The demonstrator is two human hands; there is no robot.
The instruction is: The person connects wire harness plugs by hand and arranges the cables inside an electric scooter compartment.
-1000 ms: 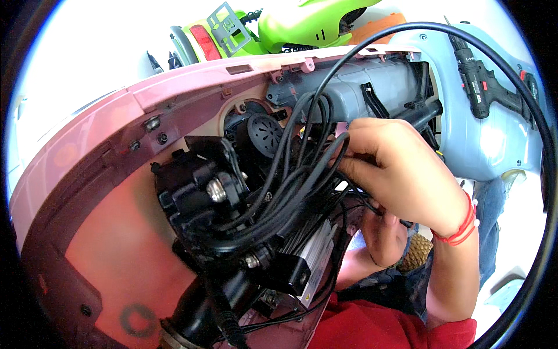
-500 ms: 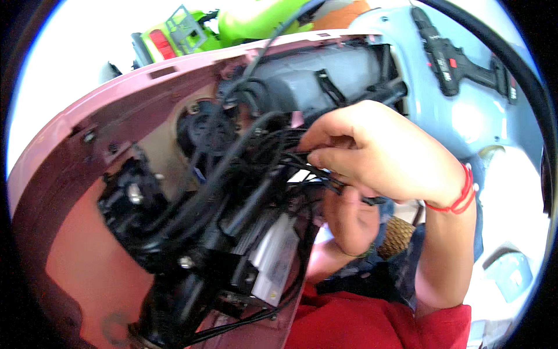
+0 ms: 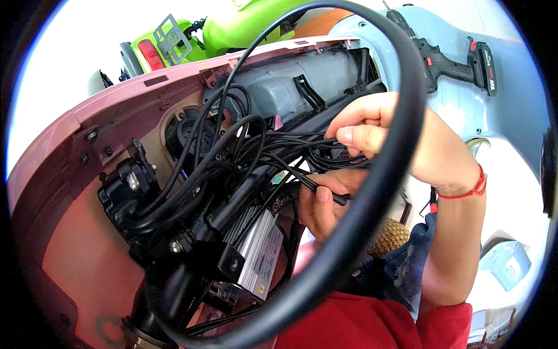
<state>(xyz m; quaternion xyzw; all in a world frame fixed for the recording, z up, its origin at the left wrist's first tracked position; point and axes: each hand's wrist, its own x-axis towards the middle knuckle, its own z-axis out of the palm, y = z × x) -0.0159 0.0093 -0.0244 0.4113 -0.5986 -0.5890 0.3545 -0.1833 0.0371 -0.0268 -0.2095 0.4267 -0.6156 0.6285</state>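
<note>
Inside the opened pink scooter body (image 3: 75, 125), a bundle of thin black cables (image 3: 273, 139) runs toward my hands. My left hand (image 3: 319, 212) pinches a black cable (image 3: 308, 181), with its dark connector end (image 3: 340, 199) poking out past the thumb. Just above it, my right hand (image 3: 378, 131), wearing a red string bracelet, closes thumb and fingers on other cables of the bundle. A thick black cable (image 3: 401, 145) loops large across the view and covers part of the right hand. A silver finned controller box (image 3: 261, 250) sits below the bundle.
Black steering-column parts (image 3: 168, 279) fill the near left of the body. A cordless drill (image 3: 447, 67) lies on a light blue body panel (image 3: 465, 116) at far right. Behind stands a lime-green scooter (image 3: 244, 26). A small blue part (image 3: 505, 264) rests at right.
My left hand has shifted left and up, and its cable end shows clearly. The thick black cable now arcs across the middle of the view. My right hand has moved slightly right.
</note>
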